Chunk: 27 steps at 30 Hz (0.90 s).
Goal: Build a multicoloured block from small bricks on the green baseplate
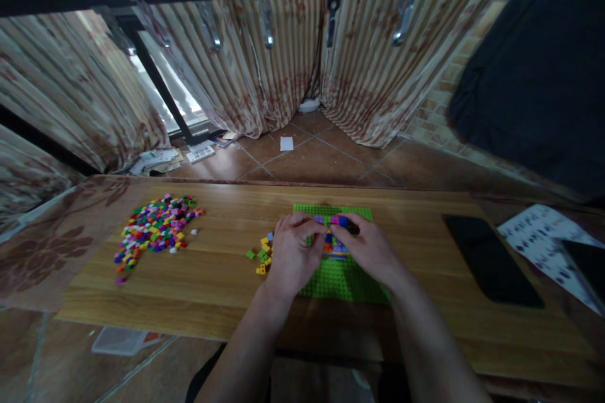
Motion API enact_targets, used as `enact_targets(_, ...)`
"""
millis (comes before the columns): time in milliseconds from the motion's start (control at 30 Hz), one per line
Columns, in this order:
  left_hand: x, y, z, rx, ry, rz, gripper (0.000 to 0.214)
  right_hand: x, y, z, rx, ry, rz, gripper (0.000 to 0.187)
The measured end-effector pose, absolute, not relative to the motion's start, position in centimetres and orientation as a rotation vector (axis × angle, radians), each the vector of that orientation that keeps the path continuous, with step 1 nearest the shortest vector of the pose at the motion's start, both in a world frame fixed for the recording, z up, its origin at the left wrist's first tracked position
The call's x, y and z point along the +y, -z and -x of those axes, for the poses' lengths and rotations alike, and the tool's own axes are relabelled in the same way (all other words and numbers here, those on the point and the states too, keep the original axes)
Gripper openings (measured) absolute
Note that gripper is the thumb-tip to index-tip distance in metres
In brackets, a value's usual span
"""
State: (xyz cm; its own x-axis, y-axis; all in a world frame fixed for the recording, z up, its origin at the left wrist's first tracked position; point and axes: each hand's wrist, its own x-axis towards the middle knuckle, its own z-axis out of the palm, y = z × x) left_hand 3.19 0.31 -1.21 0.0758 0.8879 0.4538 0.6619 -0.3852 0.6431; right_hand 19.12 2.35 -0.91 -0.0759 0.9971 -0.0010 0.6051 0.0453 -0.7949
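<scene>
Probably brick-fitting, left hand (297, 253) and right hand (369, 247) nearly pinched over multicoloured plastic bricks (336, 249), can't tell what's held, careful lining-up next imo.

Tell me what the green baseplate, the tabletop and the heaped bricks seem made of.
The green baseplate: probably moulded plastic, fairly matt, with even rows of studs.
The tabletop: wood or wood-look laminate, faintly glossy; streaky grain shows, but not which.
The heaped bricks: likely hard plastic, given their bright, solid colours; too small to judge the finish.

Bare hands (295, 258), f'arms (253, 343); dk legwear (204, 378)
</scene>
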Motion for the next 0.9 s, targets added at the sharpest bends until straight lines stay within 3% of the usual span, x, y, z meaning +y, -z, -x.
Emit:
enact_targets(333,0.02,0.69,-3.11,1.596,-1.093,-2.101,0.015,2.56,0.99,-18.9,-1.659,-0.863,1.59,0.033)
enact_targets(600,0.18,1.43,-3.11,1.456,-1.213,-1.936,0.016,2.89,1.5,-18.54,-1.514,-0.949,1.586,0.03)
enact_targets(900,0.28,1.08,-2.25,1.453,-1.382,-1.716,0.023,2.19,1.56,-19.22,-1.306,-1.255,1.401,0.036)
